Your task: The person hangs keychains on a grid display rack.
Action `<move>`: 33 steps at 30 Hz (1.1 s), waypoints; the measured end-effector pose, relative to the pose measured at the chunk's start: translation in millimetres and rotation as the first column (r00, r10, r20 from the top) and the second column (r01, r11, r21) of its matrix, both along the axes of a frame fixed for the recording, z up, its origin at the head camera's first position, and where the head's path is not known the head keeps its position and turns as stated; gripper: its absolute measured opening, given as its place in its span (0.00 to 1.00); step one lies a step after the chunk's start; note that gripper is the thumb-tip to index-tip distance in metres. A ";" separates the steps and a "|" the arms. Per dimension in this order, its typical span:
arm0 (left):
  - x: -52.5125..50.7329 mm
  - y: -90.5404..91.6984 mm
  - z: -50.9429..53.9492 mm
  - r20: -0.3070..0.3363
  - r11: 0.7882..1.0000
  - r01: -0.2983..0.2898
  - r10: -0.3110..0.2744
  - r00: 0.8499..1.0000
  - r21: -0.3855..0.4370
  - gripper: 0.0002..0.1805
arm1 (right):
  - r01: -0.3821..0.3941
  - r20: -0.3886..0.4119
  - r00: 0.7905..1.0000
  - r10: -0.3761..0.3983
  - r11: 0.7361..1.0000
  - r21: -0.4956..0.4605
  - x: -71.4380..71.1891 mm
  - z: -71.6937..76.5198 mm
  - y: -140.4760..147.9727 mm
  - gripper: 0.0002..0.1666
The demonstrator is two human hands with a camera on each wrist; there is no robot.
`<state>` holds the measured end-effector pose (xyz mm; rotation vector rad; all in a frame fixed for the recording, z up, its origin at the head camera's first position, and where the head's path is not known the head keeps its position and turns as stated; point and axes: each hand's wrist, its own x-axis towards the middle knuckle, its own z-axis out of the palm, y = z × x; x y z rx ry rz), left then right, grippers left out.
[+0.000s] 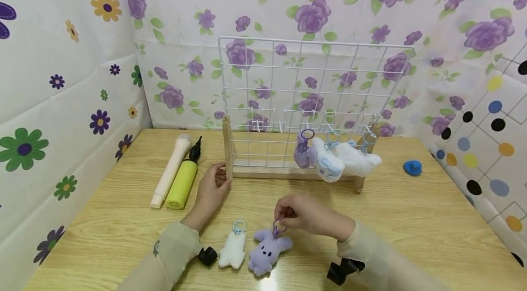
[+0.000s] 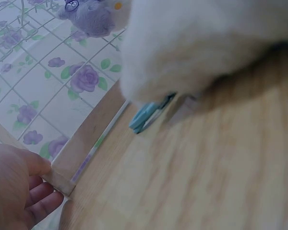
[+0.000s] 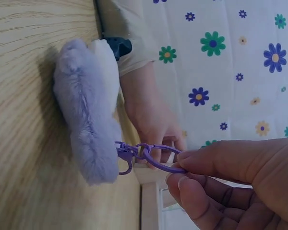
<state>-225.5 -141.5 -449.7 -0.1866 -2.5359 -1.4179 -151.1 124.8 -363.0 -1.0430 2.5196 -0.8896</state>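
My right hand (image 1: 306,214) pinches the purple ring (image 3: 165,160) of a purple plush bunny (image 1: 264,253) between thumb and forefinger. The bunny lies face up on the wooden table, its ring raised. To its left lies a white plush (image 1: 233,250) with a light blue ring (image 1: 239,227). At the rack's left end, my left hand (image 1: 211,192) holds the wooden foot (image 2: 62,175), thumb on one side and fingers curled at the other. A white wire grid rack (image 1: 265,160) stands upright, with a purple plush (image 1: 304,156) and white ones (image 1: 357,159) hanging from its hooks.
Left of the rack lie a cream tube (image 1: 172,172) and a yellow-green bottle (image 1: 182,184) with a black nozzle. A small blue duck (image 1: 412,168) sits on the table at the right. Patterned cloths (image 1: 181,53) hang behind and at the sides.
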 end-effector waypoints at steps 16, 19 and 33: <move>-1.3 -0.8 -2.6 -0.012 1.000 0.006 -0.006 1.000 0.004 0.25 | -0.053 -0.146 0.988 0.058 0.998 0.040 -6.9 36.3 1.7 0.05; -1.5 -1.1 -2.6 -0.012 1.000 0.004 -0.004 1.000 0.003 0.25 | -0.046 -0.156 0.986 0.056 0.997 0.064 -8.3 45.2 1.1 0.05; -1.4 -0.8 -1.3 -0.011 1.000 0.007 -0.007 1.000 0.005 0.25 | -0.037 -0.216 0.975 0.053 0.996 0.077 -22.4 84.2 2.4 0.07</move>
